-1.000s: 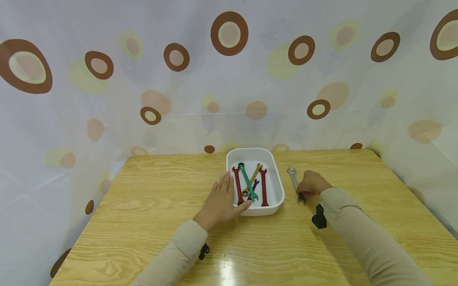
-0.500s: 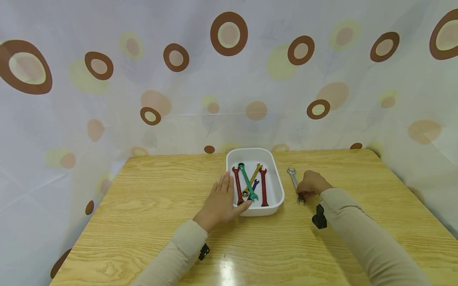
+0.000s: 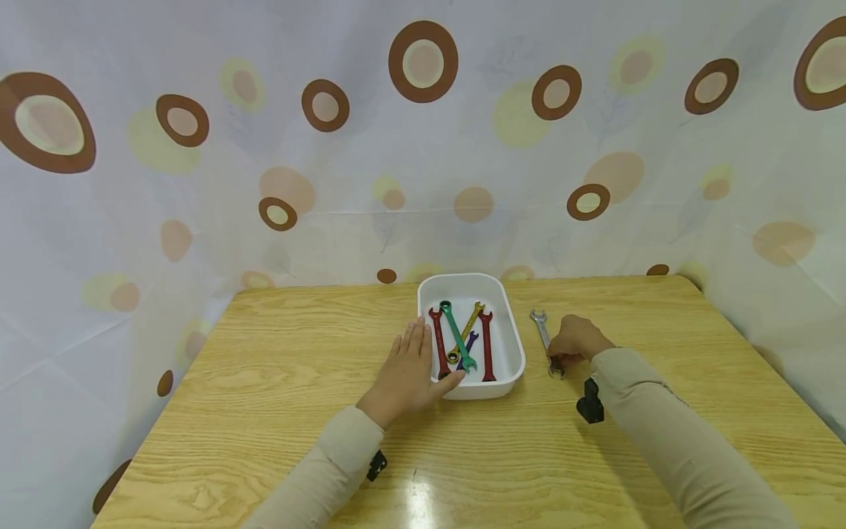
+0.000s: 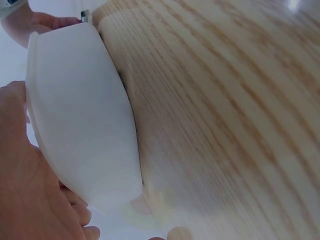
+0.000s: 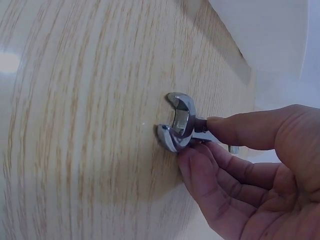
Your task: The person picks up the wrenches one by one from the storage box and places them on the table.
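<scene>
My right hand [image 3: 576, 339] pinches a silver double open-ended wrench [image 3: 543, 334] near its closer end, between thumb and fingers. That wrench lies on the table, right of a white plastic tray [image 3: 482, 391]; its open jaw end [image 5: 185, 122] shows close over the wood in the right wrist view. My left hand [image 3: 403, 375] rests on the tray's left rim, fingers straight and thumb out along the near corner. Inside the tray lie a green wrench [image 3: 457, 336], a yellow wrench [image 3: 474, 317], a purple wrench [image 3: 471, 341] and two red wrenches [image 3: 487, 345], some crossing each other.
The wooden table [image 3: 284, 367] reaches back to a patterned white cloth [image 3: 423, 169], which hangs behind and along both sides. A black wrist mount [image 3: 590, 402] sits under the right sleeve, and another black mount [image 3: 377, 465] under the left.
</scene>
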Action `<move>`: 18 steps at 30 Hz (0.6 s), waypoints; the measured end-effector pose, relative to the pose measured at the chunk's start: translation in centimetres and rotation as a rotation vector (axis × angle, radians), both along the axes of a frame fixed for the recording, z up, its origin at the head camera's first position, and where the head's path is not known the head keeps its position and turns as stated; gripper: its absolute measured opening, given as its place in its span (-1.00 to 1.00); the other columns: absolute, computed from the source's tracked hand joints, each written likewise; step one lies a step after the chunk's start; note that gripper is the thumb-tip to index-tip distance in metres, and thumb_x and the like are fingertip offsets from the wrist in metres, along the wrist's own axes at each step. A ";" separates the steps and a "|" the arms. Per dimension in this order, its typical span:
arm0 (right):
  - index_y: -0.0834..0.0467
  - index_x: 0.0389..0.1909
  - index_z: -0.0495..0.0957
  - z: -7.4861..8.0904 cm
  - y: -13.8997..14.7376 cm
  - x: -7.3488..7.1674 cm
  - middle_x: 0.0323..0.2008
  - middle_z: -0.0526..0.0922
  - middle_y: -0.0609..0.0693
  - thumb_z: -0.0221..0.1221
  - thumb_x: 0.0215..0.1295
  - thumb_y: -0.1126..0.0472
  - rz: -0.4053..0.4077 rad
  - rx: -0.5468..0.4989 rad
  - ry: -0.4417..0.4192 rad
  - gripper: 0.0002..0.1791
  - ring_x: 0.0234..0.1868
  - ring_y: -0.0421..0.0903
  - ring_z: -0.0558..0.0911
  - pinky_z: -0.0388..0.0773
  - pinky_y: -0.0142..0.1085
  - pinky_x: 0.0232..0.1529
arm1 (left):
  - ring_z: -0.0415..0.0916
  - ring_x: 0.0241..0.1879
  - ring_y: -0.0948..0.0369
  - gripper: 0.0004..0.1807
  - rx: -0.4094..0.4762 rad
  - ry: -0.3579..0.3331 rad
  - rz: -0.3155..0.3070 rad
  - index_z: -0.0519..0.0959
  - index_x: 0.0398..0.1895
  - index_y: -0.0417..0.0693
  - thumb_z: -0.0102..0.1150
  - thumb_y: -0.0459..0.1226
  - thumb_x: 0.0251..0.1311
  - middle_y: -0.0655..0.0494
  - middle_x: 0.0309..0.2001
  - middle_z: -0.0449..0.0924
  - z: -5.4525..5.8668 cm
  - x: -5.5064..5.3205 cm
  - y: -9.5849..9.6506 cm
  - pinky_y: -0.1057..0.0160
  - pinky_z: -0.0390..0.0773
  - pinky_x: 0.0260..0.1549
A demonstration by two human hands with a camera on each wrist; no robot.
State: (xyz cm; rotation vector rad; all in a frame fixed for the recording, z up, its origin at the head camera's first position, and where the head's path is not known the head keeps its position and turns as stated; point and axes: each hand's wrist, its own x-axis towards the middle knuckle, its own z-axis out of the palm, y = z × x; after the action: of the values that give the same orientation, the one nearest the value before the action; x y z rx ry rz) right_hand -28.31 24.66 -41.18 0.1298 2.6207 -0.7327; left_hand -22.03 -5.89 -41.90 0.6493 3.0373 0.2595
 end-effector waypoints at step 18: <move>0.40 -0.33 0.61 8.8 -3.1 -1.8 -0.43 0.65 0.15 0.12 0.19 0.14 0.079 -0.021 0.170 -0.66 -0.60 -0.22 0.60 0.61 -0.31 -0.38 | -0.34 0.44 0.00 0.12 -0.013 0.001 -0.005 -0.19 0.41 -0.28 -0.49 0.45 0.07 -0.13 0.45 -0.35 -0.1 -0.2 0.1 0.04 -0.14 0.38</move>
State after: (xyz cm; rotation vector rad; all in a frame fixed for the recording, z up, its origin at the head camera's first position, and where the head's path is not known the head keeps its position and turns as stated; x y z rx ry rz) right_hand -30.08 21.55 -32.38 -0.0440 2.7593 -0.7751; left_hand -22.22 -5.75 -41.97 0.6560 3.0353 0.2388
